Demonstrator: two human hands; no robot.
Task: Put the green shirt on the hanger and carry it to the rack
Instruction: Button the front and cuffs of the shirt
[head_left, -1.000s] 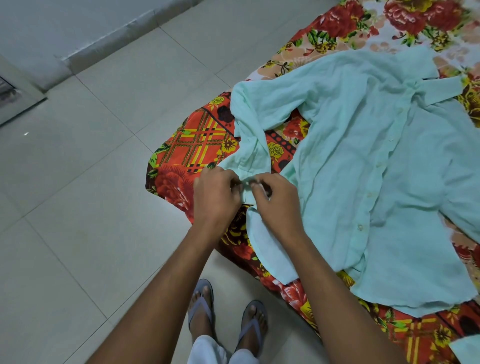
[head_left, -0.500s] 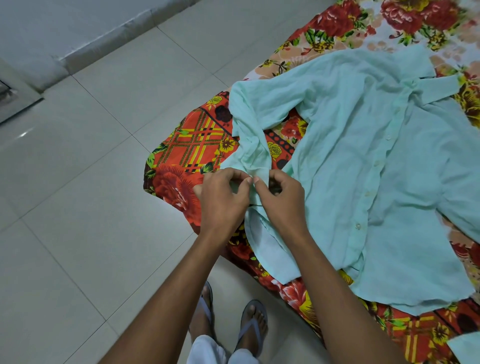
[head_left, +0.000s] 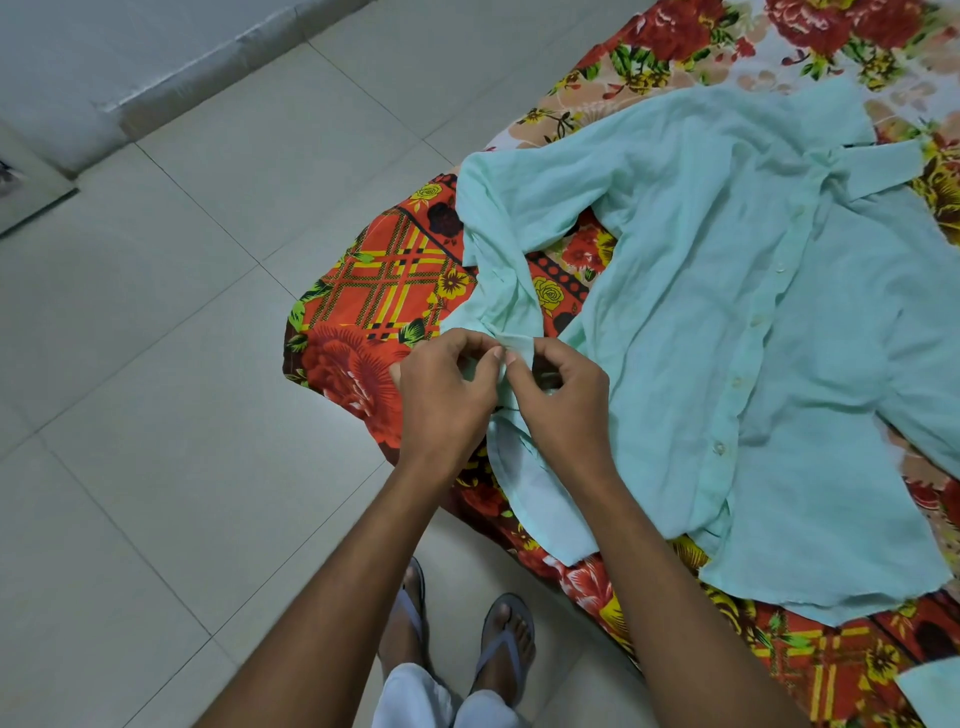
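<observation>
Shirt: pale mint-green, thin woven button-front shirt (head_left: 727, 322) lies spread flat, front up, on a red, yellow and green floral bedsheet (head_left: 374, 291) over the bed; collar end far right, hem toward the near edge.
Sleeve: one long sleeve runs from the shoulder down and toward the person, doubling back on itself; its cuff (head_left: 514, 345) ends at the near left corner of the bed.
Left hand (head_left: 447, 400): fingers curled, thumb and forefinger pinched closed on the cuff edge.
Right hand (head_left: 566, 410): same pinch grip, closed on the cuff fabric just beside the left thumb; fingertips nearly touching.
Cuff button: hidden by the fingers; cannot tell whether fastened.
Key relation: shirt body lies right of and beyond both hands; its long axis runs from collar at far right to hem at near centre. The right hand is nearer the placket and collar, the left nearer the bed edge.
Hanger, rack: neither in view.
Step (judgement): cuff work, preparatory; hanging not yet begun.
Next (judgement): reach goes rightward toward the collar, right hand best placed.
Floor: pale grey tiles (head_left: 156, 364); the person's sandalled feet (head_left: 467, 639) below.
</observation>
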